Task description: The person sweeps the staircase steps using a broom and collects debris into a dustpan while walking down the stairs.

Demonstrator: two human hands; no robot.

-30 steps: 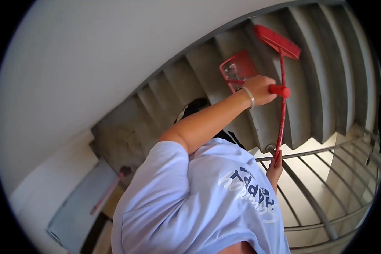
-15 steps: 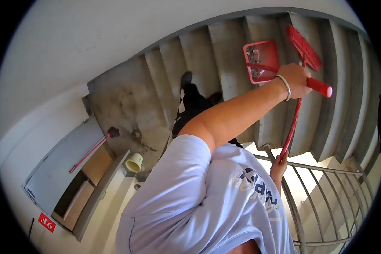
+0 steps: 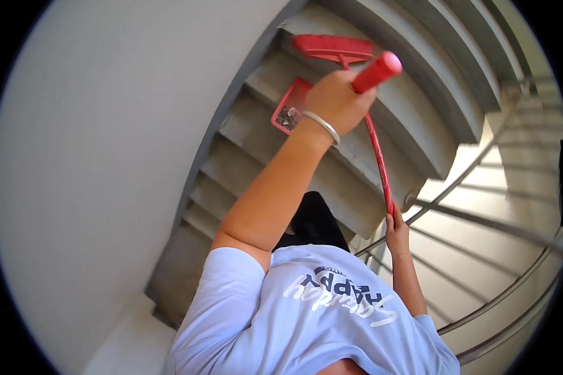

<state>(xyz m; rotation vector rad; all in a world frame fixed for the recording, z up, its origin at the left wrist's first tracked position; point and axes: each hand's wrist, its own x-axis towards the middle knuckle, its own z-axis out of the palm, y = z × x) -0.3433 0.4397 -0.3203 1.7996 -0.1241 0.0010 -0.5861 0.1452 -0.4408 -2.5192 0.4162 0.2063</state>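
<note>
Left hand (image 3: 342, 100) closed around dustpan handle (image 3: 378, 71); right hand (image 3: 398, 234) grips broom stick (image 3: 378, 156). Dustpan (image 3: 299, 92), with debris (image 3: 287, 117) inside, is near broom head (image 3: 333, 47), over stairs (image 3: 256, 130). Better to keep dustpan level and make broom strokes gentle.

A long-handled red broom (image 3: 333, 47) slants beside a red dustpan (image 3: 296, 94) holding grey debris (image 3: 288, 117)

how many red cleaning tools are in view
2: a broom in the right grip, its head near the view's top, and a dustpan lower left, partly hidden behind the left grip.
</note>
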